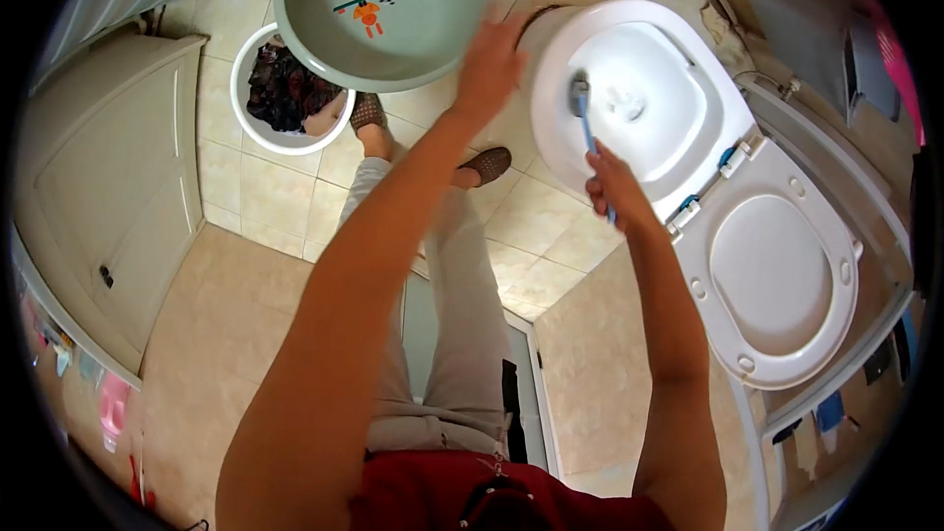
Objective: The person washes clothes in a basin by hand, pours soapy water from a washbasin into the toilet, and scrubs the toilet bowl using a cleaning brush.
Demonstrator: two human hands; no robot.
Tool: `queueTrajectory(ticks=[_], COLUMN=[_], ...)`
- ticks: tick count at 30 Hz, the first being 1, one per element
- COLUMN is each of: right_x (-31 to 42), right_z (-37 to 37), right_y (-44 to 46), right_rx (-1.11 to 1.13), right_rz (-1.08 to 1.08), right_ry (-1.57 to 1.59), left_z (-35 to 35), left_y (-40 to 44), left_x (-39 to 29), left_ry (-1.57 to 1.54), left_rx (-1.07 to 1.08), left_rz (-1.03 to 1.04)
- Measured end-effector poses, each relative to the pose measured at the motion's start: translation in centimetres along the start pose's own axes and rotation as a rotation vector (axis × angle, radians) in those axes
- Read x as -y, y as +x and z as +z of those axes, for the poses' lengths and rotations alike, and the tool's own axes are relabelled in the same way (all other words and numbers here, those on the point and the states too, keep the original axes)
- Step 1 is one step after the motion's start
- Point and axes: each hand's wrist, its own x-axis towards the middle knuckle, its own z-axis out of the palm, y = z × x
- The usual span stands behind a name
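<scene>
My right hand (pixel 618 187) is closed around the blue handle of a toilet brush (pixel 587 123). The grey head of the brush rests against the inner left side of the white toilet bowl (pixel 678 152). My left hand (pixel 492 64), blurred by motion, is between the right rim of a pale green basin (pixel 305 49) and the toilet's left edge. Its fingers are smeared, and whether it touches the basin rim I cannot tell. The toilet seat and lid (pixel 836 320) are raised and lean back to the right of the bowl.
A white bucket (pixel 239 103) with dark, wet-looking cloth stands left of my feet, partly under the basin. A cream cabinet door (pixel 118 187) is at the left. A pink bottle (pixel 113 408) stands lower left. Grey shelf rails (pixel 875 334) run behind the toilet. Tiles (pixel 270 202) cover the floor.
</scene>
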Motion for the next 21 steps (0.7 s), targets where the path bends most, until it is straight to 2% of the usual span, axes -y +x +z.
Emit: queueTrajectory(ticks=[1, 2, 3, 4, 5, 7, 8, 9, 10, 12, 13, 14, 17, 21], right_x=[1.0, 2.5, 3.5, 4.0, 4.2, 3.6, 3.0, 2.3, 1.3, -0.8, -1.9, -2.6, -3.9, -4.6], right_z=[1.1, 2.2, 2.8, 3.0, 3.0, 2.2, 1.8, 1.4, 1.1, 0.3, 0.1, 0.0, 0.2, 2.3], right_y=[-3.3, -6.6, -9.0, -10.1, -10.9, -9.1, -7.3, -5.1, -2.6, 2.8, 4.5, 5.8, 7.3, 5.1], right_rx=[0.047, 0.075, 0.132, 0.137, 0.143, 0.189, 0.216, 0.132, 0.049, -0.090, -0.182, -0.274, -0.268, -0.398], right_rz=[-0.024, 0.022, 0.035, 0.028, 0.018, -0.040, -0.070, -0.098, -0.122, 0.016, 0.030, 0.043, -0.050, -0.074], right_ry=[-0.019, 0.071, 0.161, 0.218, 0.276, 0.322, 0.342, 0.243, 0.145, 0.109, 0.039, -0.030, -0.174, -0.568], left_z=[-0.8, -1.6, -4.1, -6.4, -8.3, -12.4, -13.4, -14.5, -15.9, -17.6, -18.4, -18.6, -18.5, -17.9], left_y=[-1.8, -3.5, -5.3, -6.9, -8.2, -9.9, -9.8, -9.4, -9.0, -7.4, -6.7, -5.8, -5.0, -2.3], left_x=[2.5, 6.3, 7.4, 8.7, 11.1, 16.4, 16.6, 16.6, 16.9, 16.7, 17.5, 17.5, 21.0, 14.8], left_ry=[0.102, 0.020, 0.132, -0.056, 0.043, -0.076, -0.176, -0.275, -0.419, -0.687, -0.805, -0.835, -0.844, -0.823], left_rx=[-0.171, -0.401, -0.481, -0.525, -0.599, -0.513, -0.556, -0.597, -0.491, -0.386, -0.303, -0.306, -0.266, -0.227], left_rz=[-0.049, 0.030, -0.150, -0.353, -0.405, -0.551, -0.657, -0.764, -0.891, -1.036, -1.109, -1.169, -1.135, -1.083])
